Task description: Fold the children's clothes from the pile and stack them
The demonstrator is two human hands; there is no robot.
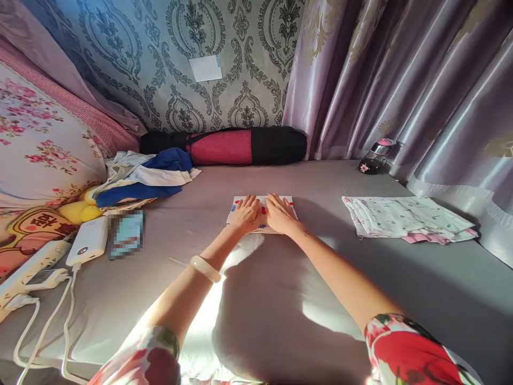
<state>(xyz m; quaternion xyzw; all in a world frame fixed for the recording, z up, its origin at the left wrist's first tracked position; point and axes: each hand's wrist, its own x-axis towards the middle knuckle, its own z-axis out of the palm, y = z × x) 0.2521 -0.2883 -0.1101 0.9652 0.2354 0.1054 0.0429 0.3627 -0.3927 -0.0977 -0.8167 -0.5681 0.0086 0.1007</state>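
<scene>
Two bare hands on folded fabric, as I view them remotely through the head camera: the left hand [245, 215] and the right hand [280, 215] lie palm-down, side by side, fingers extended and gripping nothing, on a flat rectangular packet of white cloth with red and blue motifs [263, 210], placed mid-scene on a smooth grey bedsheet [320, 184]. I judge that uneven pressure between the palms could skew the layers, and that an outward drag could spread the folds or pucker the sheet beneath; the layered near edge seems to me likeliest to slip. Well apart at right lies a folded pale cloth with small prints [401, 216]; at left I note a heap of blue and cream garments [170, 160], a white rectangular power bank [88, 238] and a white plastic power strip [48, 254]. On the far side, a red-and-black cylindrical bag [222, 147] rests before grey damask wallpaper [244, 32], beside shiny lilac curtains [340, 91]. Sunlight and shadow divide the near sheet.
</scene>
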